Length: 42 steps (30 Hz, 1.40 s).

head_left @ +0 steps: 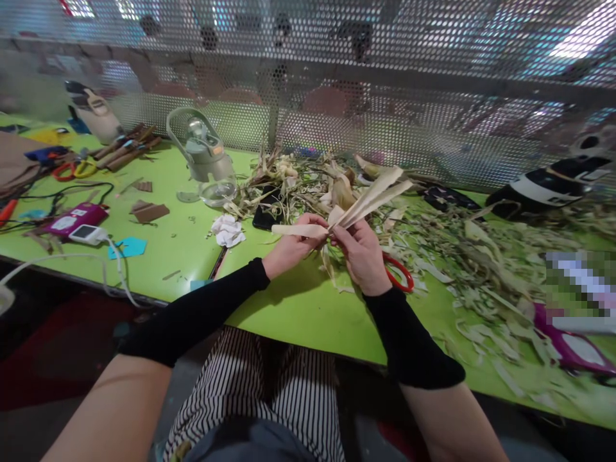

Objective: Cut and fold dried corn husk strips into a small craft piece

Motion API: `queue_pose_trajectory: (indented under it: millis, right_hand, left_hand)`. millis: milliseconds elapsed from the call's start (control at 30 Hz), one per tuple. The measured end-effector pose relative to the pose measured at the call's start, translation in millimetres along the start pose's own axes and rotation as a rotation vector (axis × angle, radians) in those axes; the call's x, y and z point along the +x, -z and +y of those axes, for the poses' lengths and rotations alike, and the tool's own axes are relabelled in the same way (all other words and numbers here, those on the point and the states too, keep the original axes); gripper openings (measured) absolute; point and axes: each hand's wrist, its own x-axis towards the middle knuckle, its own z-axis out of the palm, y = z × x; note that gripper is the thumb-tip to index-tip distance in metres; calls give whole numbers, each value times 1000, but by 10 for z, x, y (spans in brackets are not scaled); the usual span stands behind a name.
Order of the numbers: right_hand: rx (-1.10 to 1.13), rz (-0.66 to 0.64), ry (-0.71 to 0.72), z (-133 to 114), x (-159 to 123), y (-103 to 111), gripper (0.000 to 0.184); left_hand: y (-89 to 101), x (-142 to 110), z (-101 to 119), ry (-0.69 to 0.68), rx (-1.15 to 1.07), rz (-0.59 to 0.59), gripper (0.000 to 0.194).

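Pale dried corn husk strips fan out to the upper right from between my two hands, and a shorter piece points left. My left hand is closed on the husk near its gathered end. Opposite it, my right hand pinches the same bundle with thumb and fingers. A thin shred hangs below the grip. Red-handled scissors lie beside my right wrist, their blades hidden. Just behind my hands a heap of dried husks covers the table, and a black phone lies partly under scraps.
A perforated metal screen borders the green table. A clear bottle and crumpled tissue stand left. Farther left are a purple device, cables and orange scissors. Husk shreds and a black bottle occupy the right.
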Motion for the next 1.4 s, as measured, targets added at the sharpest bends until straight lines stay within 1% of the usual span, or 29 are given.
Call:
queue_pose_trajectory:
  millis: [100,167,233,333,433,567,733,833,900,1000,1133,1200,1267,1333,1400]
  right_hand:
    - [-29,-3,39,-22,-10,-1,30]
    - [-58,-4,42,-53,-21,-4,30]
    - [-112,-26,43,-87,-33,-6,27]
    - [-198,-57,48,-111,-45,-1,21]
    - [-232,-21,49,-71,-38,19,22]
    - [-218,-6,0,12,-1,57,29]
    - [-225,34,68,-29,0,43,43]
    - [-186,-14,0,-83,-26,-10,42]
    - [-138,-19,-65,-90,-33,-35,40]
    - [-78,-4,-134,-56,-23,-29,50]
    - [-146,9,-100,-36,-15,19,55]
    - [-173,-12,-105,-63,-16,29,54]
    - [-146,-30,-146,-95,-15,27,52]
    - [-87,-12,-170,-107,-7,25,48]
    - [-52,20,-175,-88,6,32,49]
  left_hand:
    - [20,20,-42,-1,-28,-8,29]
    - [42,42,-71,42,-64,-15,37]
    - [62,61,-95,89,-84,-51,39]
    - [70,67,-120,127,-85,-95,39]
    - [42,50,-120,135,-100,-68,36]
    - [5,19,-68,77,-137,-35,33]
    - [30,30,-31,74,-160,-62,40]
    - [48,54,-72,94,-133,-91,38]
    - [53,65,-105,106,-126,-123,36]
    - [57,64,-136,100,-83,-166,31]
    - [60,49,-147,72,4,-210,23]
    - [57,46,-151,103,-47,-210,21]
    - [46,44,-157,163,-174,-171,19]
    - [29,36,-165,225,-303,-117,17]
    - [5,16,-173,261,-344,-106,16]
